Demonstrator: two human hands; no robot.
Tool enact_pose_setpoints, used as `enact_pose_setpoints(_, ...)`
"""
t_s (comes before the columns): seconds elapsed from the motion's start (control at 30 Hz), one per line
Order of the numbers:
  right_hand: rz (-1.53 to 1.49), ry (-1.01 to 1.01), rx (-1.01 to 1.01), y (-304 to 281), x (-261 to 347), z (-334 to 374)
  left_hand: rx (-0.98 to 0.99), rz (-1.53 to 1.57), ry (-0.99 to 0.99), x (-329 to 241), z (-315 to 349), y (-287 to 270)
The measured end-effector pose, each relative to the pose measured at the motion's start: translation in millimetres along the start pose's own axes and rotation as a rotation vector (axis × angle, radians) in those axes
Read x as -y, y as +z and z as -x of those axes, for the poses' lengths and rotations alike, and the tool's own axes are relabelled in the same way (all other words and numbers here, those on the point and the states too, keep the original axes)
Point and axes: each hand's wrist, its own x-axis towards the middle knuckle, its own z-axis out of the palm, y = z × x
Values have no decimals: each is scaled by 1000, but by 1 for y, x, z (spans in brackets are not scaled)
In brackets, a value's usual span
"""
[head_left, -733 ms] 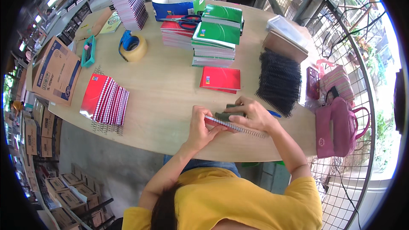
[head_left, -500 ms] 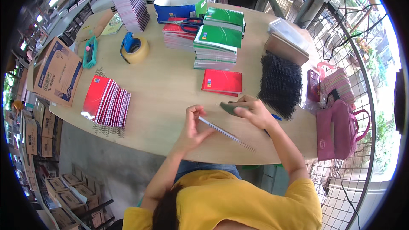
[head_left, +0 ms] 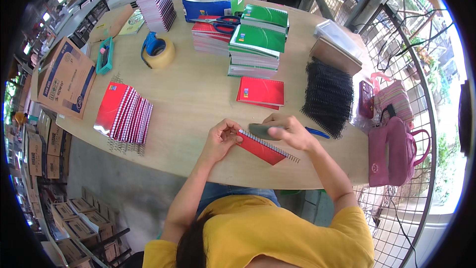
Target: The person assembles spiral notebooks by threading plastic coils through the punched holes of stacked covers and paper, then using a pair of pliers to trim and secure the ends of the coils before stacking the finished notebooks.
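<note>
My left hand point(head_left: 219, 140) pinches the upper left end of a small red notebook point(head_left: 261, 150), its cover tilted into view. Along the notebook's upper edge runs a wire spiral, whose loose end point(head_left: 294, 159) sticks out past the lower right corner. Gripped in my right hand point(head_left: 291, 131) is a flat, dark green piece point(head_left: 260, 130) with a rounded end; its kind is unclear. This piece lies close over the spiral near my left fingertips; whether it touches cannot be made out. A few red notebooks point(head_left: 261, 92) lie flat just beyond my hands.
Black spiral coils point(head_left: 327, 98) and a blue pen point(head_left: 317, 132) lie to the right, beside a pink bag point(head_left: 391, 154). Spiral-bound red notebooks point(head_left: 124, 114) are stacked at left. Farther back stand green notebooks point(head_left: 257, 39), scissors point(head_left: 225, 21), a tape dispenser point(head_left: 157, 52) and a carton point(head_left: 69, 79).
The notebook has turned from edge-on to show its red cover. My right hand has shifted slightly left, bringing the green piece over the spiral.
</note>
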Motion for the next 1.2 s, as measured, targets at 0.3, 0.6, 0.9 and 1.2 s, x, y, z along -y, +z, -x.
enact_pose_setpoints(0.3, 615, 115, -622, -4, -27, 75, -101, 6, 51, -19, 16, 7)
enact_pose_setpoints(0.6, 875, 110, -615, 18, -62, 119, -102, 81, -72, -45, 25, 33)
enact_pose_setpoints(0.9, 582, -377, -415, -22, 28, 56, -84, 101, -93, -53, 28, 43)
enact_pose_setpoints(1.2, 1028, -689, -263, -31, 65, 16, -190, 124, -169, -59, 30, 43)
